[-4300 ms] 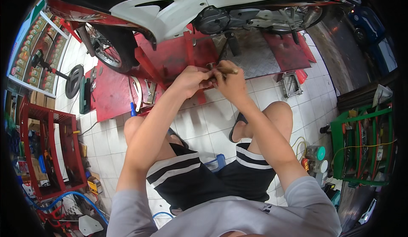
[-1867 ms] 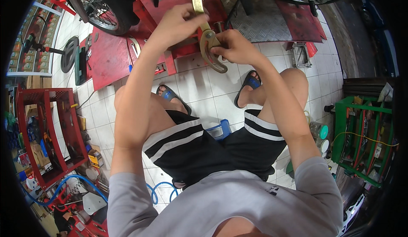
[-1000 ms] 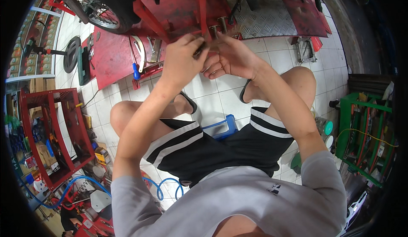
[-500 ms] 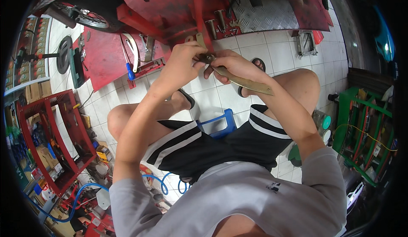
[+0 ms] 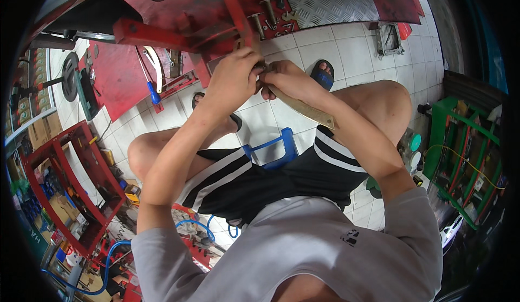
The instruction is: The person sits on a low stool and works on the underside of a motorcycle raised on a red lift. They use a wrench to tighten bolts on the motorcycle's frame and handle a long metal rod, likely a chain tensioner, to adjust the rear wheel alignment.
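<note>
Metal tool (image 5: 304, 109) in both hands, long end poking back beside right wrist. Left hand (image 5: 233, 83) and right hand (image 5: 295, 83) pinch middle. Looks stiff, bit heavy, maybe slippery, tough. Best hold: middle, both hands.

Red frame (image 5: 232, 7) blocks the way beyond the hands (image 5: 233, 80); open gap — between the knees (image 5: 395, 100).

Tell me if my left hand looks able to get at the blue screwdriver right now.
Probably yes: the blue screwdriver lies uncovered on your left, at the edge of the red platform. Your left hand is on the metal tool, so it would likely have to let go first.
</note>
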`<state>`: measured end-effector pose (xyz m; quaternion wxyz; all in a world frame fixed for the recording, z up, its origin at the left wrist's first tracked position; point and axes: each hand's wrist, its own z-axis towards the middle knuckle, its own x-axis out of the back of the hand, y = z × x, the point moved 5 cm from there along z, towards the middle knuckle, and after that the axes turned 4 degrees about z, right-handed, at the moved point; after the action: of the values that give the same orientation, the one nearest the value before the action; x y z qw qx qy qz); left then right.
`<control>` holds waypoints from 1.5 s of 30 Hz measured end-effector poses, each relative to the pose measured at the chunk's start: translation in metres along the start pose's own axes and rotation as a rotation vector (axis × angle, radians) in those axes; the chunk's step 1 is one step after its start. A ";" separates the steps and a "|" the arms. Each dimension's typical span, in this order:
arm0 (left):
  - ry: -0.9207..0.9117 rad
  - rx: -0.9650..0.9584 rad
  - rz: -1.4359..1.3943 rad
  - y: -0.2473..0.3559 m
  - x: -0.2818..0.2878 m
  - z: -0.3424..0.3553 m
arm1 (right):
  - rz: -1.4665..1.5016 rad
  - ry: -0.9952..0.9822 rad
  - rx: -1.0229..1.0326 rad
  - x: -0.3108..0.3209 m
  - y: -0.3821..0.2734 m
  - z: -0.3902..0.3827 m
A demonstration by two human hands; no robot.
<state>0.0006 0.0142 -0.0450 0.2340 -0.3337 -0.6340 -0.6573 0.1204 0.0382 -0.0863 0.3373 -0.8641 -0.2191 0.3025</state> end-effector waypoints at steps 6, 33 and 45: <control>0.109 -0.033 0.181 0.006 -0.003 0.003 | -0.013 0.188 0.098 0.015 -0.007 0.002; 0.004 0.446 -0.666 -0.027 -0.011 -0.004 | -0.516 0.414 0.611 -0.004 -0.027 -0.020; 0.204 0.432 -0.527 -0.018 -0.009 -0.006 | -0.523 0.427 0.543 -0.001 -0.024 -0.018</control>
<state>-0.0077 0.0086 -0.0639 0.1836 -0.0339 -0.7961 -0.5757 0.1274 0.0460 -0.0584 0.6556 -0.7025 -0.2685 0.0681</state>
